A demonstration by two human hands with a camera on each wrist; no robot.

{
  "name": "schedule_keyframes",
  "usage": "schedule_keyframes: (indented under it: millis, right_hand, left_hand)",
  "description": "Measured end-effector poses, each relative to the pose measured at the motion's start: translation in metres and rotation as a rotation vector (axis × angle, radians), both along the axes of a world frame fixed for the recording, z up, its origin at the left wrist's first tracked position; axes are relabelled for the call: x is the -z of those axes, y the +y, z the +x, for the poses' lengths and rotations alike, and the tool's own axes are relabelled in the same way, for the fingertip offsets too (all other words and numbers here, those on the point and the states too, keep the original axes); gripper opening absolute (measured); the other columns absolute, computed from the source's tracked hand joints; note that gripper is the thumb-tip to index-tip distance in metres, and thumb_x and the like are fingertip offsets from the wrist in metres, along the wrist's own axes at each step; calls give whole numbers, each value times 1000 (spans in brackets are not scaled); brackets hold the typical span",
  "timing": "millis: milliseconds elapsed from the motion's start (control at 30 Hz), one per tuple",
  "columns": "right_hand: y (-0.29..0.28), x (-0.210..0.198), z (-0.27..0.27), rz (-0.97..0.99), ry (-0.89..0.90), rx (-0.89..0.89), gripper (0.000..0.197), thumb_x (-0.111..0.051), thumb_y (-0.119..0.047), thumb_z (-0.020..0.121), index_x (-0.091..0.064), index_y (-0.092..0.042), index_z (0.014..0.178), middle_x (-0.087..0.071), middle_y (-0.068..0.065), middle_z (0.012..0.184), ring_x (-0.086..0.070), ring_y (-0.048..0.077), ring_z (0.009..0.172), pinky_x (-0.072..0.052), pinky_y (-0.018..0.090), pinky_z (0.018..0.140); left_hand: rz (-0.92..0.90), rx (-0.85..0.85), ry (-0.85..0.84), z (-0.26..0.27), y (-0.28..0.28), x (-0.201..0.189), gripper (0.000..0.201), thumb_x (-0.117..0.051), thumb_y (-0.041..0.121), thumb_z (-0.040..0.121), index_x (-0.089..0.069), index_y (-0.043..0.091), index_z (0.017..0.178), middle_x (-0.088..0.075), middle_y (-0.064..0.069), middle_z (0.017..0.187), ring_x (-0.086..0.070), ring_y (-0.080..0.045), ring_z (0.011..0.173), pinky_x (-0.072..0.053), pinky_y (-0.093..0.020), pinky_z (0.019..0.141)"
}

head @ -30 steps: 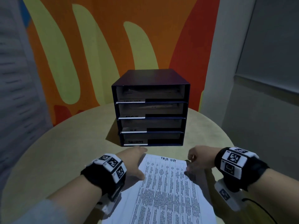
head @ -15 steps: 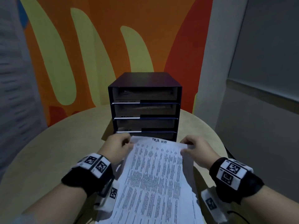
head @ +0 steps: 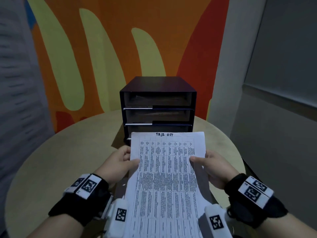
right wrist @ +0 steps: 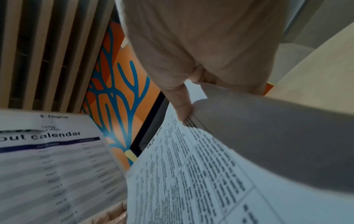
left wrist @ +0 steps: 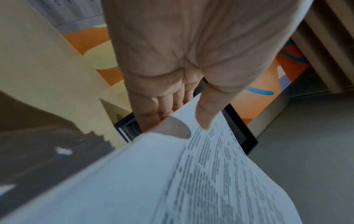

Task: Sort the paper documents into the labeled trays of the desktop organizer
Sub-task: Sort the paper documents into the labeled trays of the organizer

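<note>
You are sitting in what looks like an office meeting corner. A round pale tabletop is carrying a dark organizer of stacked, labelled trays, and you are looking at a printed sheet headed "Task list". Behind it a mural in orange, red and yellow is covering the wall, grey panels are flanking it, and a printed calendar is showing in the right wrist view.
</note>
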State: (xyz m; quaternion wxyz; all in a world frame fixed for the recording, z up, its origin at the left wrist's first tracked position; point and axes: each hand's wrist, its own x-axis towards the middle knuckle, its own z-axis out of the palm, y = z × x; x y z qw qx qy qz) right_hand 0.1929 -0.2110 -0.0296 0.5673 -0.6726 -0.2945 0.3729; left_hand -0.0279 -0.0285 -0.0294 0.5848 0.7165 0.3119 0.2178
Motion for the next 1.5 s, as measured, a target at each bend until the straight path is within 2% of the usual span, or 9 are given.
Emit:
schedule_keyframes:
  millis: [100,267,400,600,900,1067,1167,1367,1500]
  right_hand:
    - [7,12,-7,-18,-49,12,22,-52,-2,95,-70,-8,106,-73,10,105,-69,30,100,-47,52,99]
    - [13,25,-14,-80,-75,32,23,-48,2,96,-65,-3,110,-73,12,102,-69,29,97,-49,50,97]
    - [13,31,-17,-117,1,3,24,-45,4,97,-65,0,110,-75,13,92,-73,27,81,-60,38,69]
    - [25,56,4,-285,-261,-4,35,-50,-28,76,-61,-17,108,-74,1,94,-72,23,85,-58,44,81]
    - [21,45,-2,-315,-375,-44,28,-50,-16,81,-65,-13,105,-74,4,95,-71,23,87,-57,43,83]
    - [3,32,-12,-291,-299,-53,14,-62,-9,83,-68,-12,95,-75,7,95,-71,30,89,-56,46,85]
    - [-9,24,-11,-210,-253,2,12,-61,-6,89,-55,-7,78,-69,17,83,-66,31,68,-48,36,62]
    - [-7,-16,-1,46,-54,151,13,-51,3,95,-51,-2,83,-67,19,80,-67,29,69,-54,35,62]
    - [15,-44,10,41,-24,151,21,-52,0,95,-48,-7,76,-66,22,84,-63,33,74,-48,39,67]
  left_hand:
    - [-54,15,40,0,-5,17,31,-51,-6,95,-56,15,118,-74,-6,107,-71,-27,95,-55,-50,87]
    - [-215,61,86,3,-10,31,44,-40,-16,91,-59,12,119,-73,-9,107,-72,-24,92,-57,-36,72]
    - [-294,9,99,1,-9,39,47,-49,-8,78,-58,16,118,-71,-12,113,-68,-35,102,-51,-55,92]
    - [-234,-35,167,6,-4,47,46,-49,2,74,-61,20,114,-72,-9,107,-70,-34,97,-54,-55,87]
    - [-138,-69,215,9,6,62,36,-54,14,76,-61,25,109,-73,-1,102,-71,-26,95,-55,-51,88]
    - [-188,-125,81,1,-3,37,26,-56,16,93,-57,18,119,-71,-5,112,-70,-27,98,-53,-52,91]
    - [-223,-152,-30,-4,-1,17,17,-50,9,100,-54,7,117,-71,-14,108,-70,-33,96,-54,-51,88]
    - [-184,-77,-121,-9,-8,-19,31,-53,1,96,-45,15,123,-73,-15,102,-72,-28,82,-54,-31,55]
    - [-52,-114,-202,-3,-5,-43,68,-59,-1,91,-30,38,138,-69,0,114,-71,-22,93,-57,-47,82]
